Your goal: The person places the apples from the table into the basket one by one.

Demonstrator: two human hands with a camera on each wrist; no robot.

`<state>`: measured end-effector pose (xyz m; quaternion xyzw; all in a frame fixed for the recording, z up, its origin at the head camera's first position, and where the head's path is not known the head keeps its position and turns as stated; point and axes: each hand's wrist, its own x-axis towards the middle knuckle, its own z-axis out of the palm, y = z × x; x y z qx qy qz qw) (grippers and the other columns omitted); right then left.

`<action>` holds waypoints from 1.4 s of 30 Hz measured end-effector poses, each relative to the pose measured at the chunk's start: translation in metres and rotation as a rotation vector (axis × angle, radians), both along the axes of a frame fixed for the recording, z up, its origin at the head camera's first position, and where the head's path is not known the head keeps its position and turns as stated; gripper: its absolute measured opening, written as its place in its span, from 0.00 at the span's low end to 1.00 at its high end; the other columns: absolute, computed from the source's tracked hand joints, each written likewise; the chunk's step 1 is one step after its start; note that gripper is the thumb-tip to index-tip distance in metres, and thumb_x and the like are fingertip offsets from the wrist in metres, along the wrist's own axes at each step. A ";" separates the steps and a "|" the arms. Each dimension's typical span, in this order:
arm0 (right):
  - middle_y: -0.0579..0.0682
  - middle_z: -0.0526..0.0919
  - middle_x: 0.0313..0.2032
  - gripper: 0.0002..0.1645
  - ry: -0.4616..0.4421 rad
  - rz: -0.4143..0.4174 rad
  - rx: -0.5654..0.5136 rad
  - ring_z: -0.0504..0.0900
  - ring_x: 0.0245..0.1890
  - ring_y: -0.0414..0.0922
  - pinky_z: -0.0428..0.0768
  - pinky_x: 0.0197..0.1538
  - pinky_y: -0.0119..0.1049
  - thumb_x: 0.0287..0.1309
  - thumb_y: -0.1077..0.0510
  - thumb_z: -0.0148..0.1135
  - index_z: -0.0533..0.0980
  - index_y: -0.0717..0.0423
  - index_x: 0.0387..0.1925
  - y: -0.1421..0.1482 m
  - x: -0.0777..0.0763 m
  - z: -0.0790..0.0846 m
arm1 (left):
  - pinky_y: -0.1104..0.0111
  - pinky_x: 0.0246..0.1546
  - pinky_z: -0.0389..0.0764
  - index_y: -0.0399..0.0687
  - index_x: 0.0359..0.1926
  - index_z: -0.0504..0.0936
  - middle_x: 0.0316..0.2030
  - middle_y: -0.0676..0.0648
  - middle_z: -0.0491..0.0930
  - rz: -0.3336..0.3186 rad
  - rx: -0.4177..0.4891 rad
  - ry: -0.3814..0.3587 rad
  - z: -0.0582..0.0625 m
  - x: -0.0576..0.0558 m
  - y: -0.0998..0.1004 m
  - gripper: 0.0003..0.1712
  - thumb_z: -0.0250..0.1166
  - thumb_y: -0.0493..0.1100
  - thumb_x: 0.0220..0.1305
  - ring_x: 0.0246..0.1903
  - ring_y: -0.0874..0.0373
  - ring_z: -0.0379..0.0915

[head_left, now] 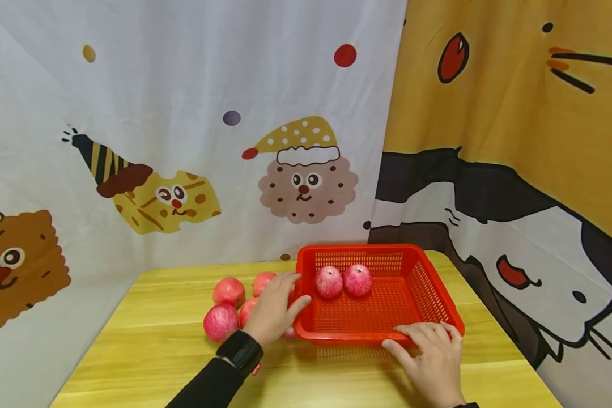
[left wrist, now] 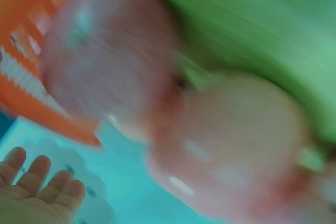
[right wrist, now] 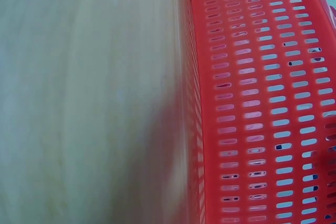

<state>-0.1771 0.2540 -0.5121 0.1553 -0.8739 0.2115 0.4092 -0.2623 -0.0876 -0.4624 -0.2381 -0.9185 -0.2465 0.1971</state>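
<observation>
My left hand [head_left: 276,309] hovers at the left side of a red plastic basket [head_left: 379,338], over loose apples, with its fingers spread and nothing held. In the left wrist view its fingers [left wrist: 44,182] reach out past a blurred apple [left wrist: 113,45] close to the basket wall. My right hand [head_left: 430,357] holds the basket's front rim, fingers over the edge and thumb on the near side. Two red apples [head_left: 328,282] sit inside the basket at the back left. The right wrist view shows the slotted basket wall [right wrist: 252,103], with no part of that hand.
Several apples [head_left: 221,322] lie grouped on the wooden table [head_left: 148,340] left of the basket, some partly hidden behind my left hand. A cartoon-printed curtain [head_left: 183,113] hangs behind and along the right side of the table.
</observation>
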 end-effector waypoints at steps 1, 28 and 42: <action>0.43 0.85 0.32 0.23 -0.005 -0.001 0.003 0.75 0.40 0.48 0.57 0.52 0.61 0.38 0.36 0.77 0.86 0.44 0.34 0.000 0.000 0.000 | 0.51 0.60 0.70 0.42 0.64 0.72 0.59 0.44 0.72 0.031 0.010 0.004 -0.001 0.002 -0.013 0.35 0.62 0.61 0.67 0.60 0.52 0.63; 0.44 0.85 0.32 0.24 0.000 -0.007 -0.007 0.74 0.41 0.48 0.57 0.52 0.62 0.37 0.35 0.77 0.86 0.44 0.33 0.000 -0.001 -0.001 | 0.53 0.40 0.82 0.41 0.66 0.70 0.53 0.34 0.72 0.301 0.093 -0.432 -0.039 0.060 -0.148 0.41 0.72 0.55 0.56 0.43 0.49 0.73; 0.43 0.85 0.32 0.24 0.037 0.002 -0.007 0.75 0.40 0.48 0.57 0.52 0.62 0.38 0.34 0.76 0.86 0.44 0.33 0.000 -0.002 -0.001 | 0.46 0.50 0.77 0.33 0.70 0.62 0.59 0.28 0.70 0.374 0.195 -0.573 -0.035 0.085 -0.168 0.47 0.61 0.64 0.66 0.52 0.41 0.70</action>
